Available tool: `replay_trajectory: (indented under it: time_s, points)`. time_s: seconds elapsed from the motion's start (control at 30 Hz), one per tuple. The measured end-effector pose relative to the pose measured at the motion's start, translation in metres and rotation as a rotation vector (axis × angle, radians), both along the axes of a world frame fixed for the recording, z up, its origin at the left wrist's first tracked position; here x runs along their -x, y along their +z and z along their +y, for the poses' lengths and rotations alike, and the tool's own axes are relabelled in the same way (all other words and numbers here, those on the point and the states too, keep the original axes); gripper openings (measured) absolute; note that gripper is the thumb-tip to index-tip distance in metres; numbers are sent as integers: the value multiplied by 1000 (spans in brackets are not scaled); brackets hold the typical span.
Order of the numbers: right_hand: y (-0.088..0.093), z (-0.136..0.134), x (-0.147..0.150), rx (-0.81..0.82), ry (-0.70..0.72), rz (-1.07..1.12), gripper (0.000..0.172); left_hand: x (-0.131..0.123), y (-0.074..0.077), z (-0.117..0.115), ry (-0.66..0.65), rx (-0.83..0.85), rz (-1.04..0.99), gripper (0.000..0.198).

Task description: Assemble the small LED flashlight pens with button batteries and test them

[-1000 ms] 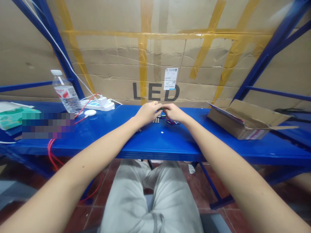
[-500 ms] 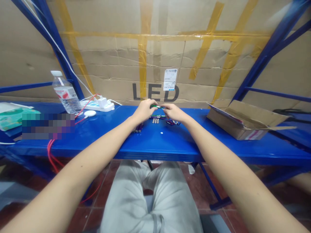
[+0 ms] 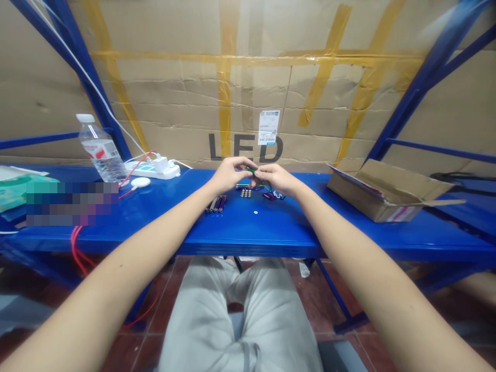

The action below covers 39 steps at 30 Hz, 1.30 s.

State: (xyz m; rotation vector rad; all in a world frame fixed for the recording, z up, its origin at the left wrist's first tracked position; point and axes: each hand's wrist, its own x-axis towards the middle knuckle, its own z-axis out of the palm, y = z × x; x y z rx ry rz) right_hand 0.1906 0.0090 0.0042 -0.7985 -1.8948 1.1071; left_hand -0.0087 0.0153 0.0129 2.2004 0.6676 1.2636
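Over the back of the blue table, my left hand [image 3: 228, 174] is closed, thumb and fingers pinching a small green metal tube [image 3: 250, 169]. My right hand [image 3: 274, 178] meets it, its fingertips closed at the tube's other end; the fingers hide much of the tube. Below the hands lie another slim green tube [image 3: 243, 186] and a small block of silver button-like pieces [image 3: 245, 193]. Coloured carabiner clips [image 3: 273, 196] rest under my right hand. Several dark purple and silver tubes [image 3: 216, 204] lie side by side near my left wrist.
An open cardboard box [image 3: 395, 212] stands on the right of the blue table [image 3: 256, 232]. At left are a water bottle [image 3: 103, 155], a white power strip [image 3: 165, 169], a white round object [image 3: 140, 183] and red cables [image 3: 77, 253]. A large cardboard sheet [image 3: 174, 103] rises behind.
My hands have drawn closer together around the green tube, which now tilts more and is more hidden. My left hand has shifted slightly, showing more of the purple tubes.
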Motion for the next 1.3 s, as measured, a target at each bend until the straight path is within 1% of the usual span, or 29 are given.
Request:
replay_trajectory:
  time_s: [0.07,0.13,0.2,0.3,0.37,0.47,0.57,0.67,0.83,0.93,1.13,1.3]
  points:
    - [0,-1,0,25,33,41,28,-1,0,1,-95,72,-90,38]
    - [0,-3,1,55,55,66,29,0,1,3,-203,203,-215,52]
    - [1,-7,2,87,72,67,32,2,2,6,-280,353,-307,65]
    - [2,-11,6,112,56,32,34,7,3,9,-338,503,-362,81]
    - [2,-13,8,104,33,2,33,9,2,11,-359,558,-397,86]
    - [1,-15,9,89,40,-34,33,11,0,14,-379,610,-441,89]
    - [1,-17,10,90,47,-73,34,11,-1,14,-377,621,-447,90]
    - [2,-18,11,84,46,-96,35,10,-1,13,-351,595,-402,89]
    - [4,-19,11,50,27,-121,35,10,1,11,-266,470,-270,84]
    - [4,-19,10,45,27,-129,35,10,1,11,-238,418,-232,83]
    - [4,-19,10,51,39,-130,36,10,0,10,-256,460,-245,86]
    - [3,-19,10,109,69,-115,30,11,-2,11,-283,478,-266,87]
